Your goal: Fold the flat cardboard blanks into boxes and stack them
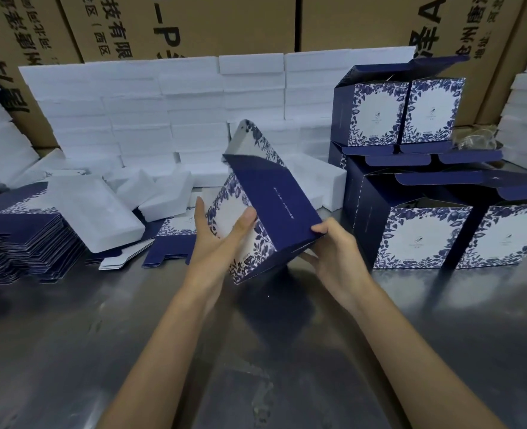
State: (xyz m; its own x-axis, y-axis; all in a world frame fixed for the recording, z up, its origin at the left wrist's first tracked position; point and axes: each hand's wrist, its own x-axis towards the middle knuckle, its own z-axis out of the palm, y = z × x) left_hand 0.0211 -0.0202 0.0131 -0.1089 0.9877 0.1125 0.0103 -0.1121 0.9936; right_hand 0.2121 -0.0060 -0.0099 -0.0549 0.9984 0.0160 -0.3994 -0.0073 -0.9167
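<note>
A navy box with white floral panels (274,209) is tilted above the metal table (256,351), held between both hands. My left hand (218,236) presses its floral side, thumb on the face. My right hand (333,249) pinches the lower right corner of the navy panel. One flap stands up at the top. A pile of flat navy blanks (20,243) lies at the left. Folded boxes (426,236) are stacked in two layers at the right, the upper pair (401,113) with lids open.
White foam blocks (163,103) are piled along the back, with loose foam pieces (101,212) beside the blanks. More flat blanks (169,243) lie behind my left hand. Large brown cartons (194,23) form the back wall.
</note>
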